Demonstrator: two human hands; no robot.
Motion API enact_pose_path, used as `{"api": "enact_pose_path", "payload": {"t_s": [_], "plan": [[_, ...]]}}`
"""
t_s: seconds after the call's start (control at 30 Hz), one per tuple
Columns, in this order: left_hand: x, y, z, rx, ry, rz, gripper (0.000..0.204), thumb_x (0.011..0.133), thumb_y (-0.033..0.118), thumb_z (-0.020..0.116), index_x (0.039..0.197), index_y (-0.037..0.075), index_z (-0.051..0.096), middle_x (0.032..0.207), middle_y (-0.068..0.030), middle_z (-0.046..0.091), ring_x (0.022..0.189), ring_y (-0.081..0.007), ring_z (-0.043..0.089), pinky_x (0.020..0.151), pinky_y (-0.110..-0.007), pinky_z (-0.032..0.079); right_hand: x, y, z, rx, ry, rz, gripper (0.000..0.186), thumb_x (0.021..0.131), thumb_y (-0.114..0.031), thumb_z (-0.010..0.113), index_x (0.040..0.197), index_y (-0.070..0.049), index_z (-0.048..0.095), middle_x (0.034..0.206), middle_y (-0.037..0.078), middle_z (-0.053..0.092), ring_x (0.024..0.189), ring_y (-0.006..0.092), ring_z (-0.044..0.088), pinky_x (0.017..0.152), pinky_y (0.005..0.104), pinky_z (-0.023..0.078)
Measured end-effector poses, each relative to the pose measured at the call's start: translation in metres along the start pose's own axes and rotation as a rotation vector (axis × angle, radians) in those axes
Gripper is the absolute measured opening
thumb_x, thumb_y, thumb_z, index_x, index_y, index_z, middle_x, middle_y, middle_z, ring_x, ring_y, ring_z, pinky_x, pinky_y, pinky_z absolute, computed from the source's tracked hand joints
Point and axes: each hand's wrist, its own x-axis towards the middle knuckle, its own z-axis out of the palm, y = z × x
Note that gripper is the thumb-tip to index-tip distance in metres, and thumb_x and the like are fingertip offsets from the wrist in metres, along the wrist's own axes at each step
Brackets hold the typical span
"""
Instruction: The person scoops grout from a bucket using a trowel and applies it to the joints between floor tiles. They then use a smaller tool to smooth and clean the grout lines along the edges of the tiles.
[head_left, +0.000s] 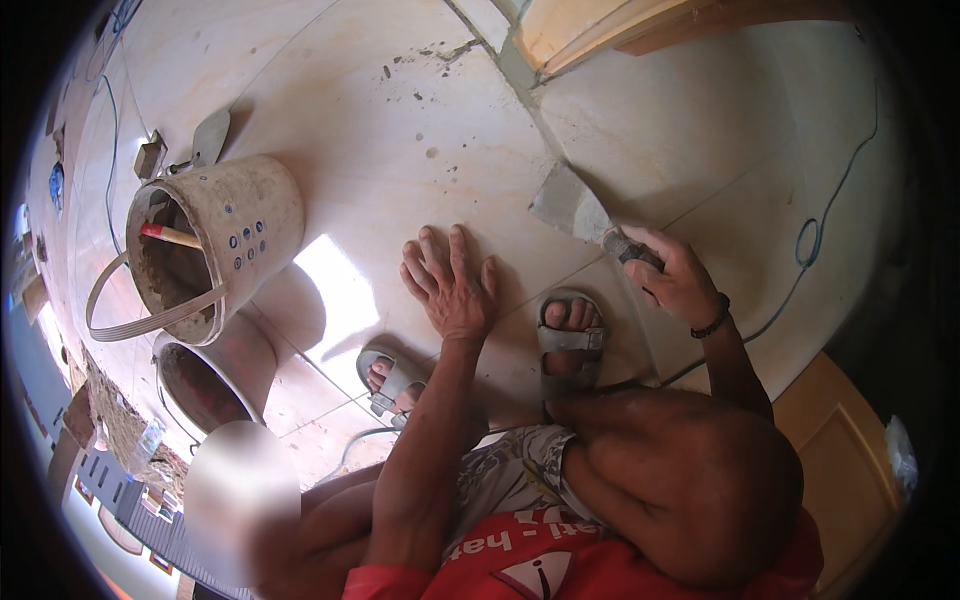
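Note:
My left hand (pixel 452 285) lies on the pale tiled floor (pixel 400 180), its fingers spread and holding nothing. My right hand (pixel 668 272) is closed round the dark handle of a putty knife (pixel 573 204). The wide grey blade points up and left, resting at a tile joint (pixel 537 118) smeared with grey filler. Dark crumbs and spots are scattered on the tile to the left of that joint. My sandalled feet (pixel 572 345) are on the floor below and between the hands.
A dirty white bucket (pixel 255 205) stands at the left, a red-tipped stick (pixel 170 235) inside. Near it are a second bucket (pixel 255 365) and a trowel (pixel 210 138). Thin cable (pixel 808 245) runs along the right. A wooden door edge (pixel 580 35) is at the top.

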Motion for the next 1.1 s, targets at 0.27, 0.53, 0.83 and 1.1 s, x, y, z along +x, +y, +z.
{"api": "enact_pose_path", "payload": {"t_s": [0.27,0.53,0.83,1.1], "plan": [[0.000,0.001,-0.003,0.008,0.041,0.014,0.066,0.086,0.040,0.060,0.143,0.015,0.037,0.152,-0.0188,0.022,0.141,-0.0434,0.012,0.113,-0.058,0.008,-0.007,-0.002,0.031,0.361,0.111,-0.084,0.039,0.094,-0.014,0.053,0.131,-0.002,0.049,0.077,0.003,0.056,0.055,0.0041,0.046,0.047,0.0202,0.038],[0.000,0.001,-0.001,0.013,0.041,-0.006,0.070,0.085,0.041,0.062,0.146,0.019,0.035,0.153,-0.0164,0.019,0.141,-0.0427,0.011,0.114,-0.058,0.009,0.025,-0.029,0.058,0.505,0.093,-0.150,0.036,0.096,-0.016,0.051,0.130,-0.003,0.050,0.073,0.003,0.054,0.047,0.0036,0.041,0.039,0.0198,0.032],[0.000,0.001,0.000,0.004,0.062,0.008,0.066,0.086,0.042,0.058,0.144,0.016,0.038,0.152,-0.0190,0.023,0.140,-0.0438,0.014,0.113,-0.059,0.009,0.037,-0.032,0.049,0.566,0.126,-0.142,0.038,0.096,-0.018,0.051,0.130,-0.001,0.050,0.072,0.004,0.055,0.045,0.0041,0.041,0.038,0.0200,0.030],[0.001,0.000,-0.001,0.007,0.060,0.007,0.066,0.087,0.042,0.057,0.144,0.016,0.038,0.151,-0.0188,0.024,0.140,-0.0437,0.015,0.113,-0.059,0.009,0.042,-0.038,0.051,0.586,0.122,-0.141,0.038,0.096,-0.018,0.052,0.130,-0.001,0.051,0.072,0.004,0.055,0.046,0.0045,0.042,0.038,0.0198,0.030]]}}
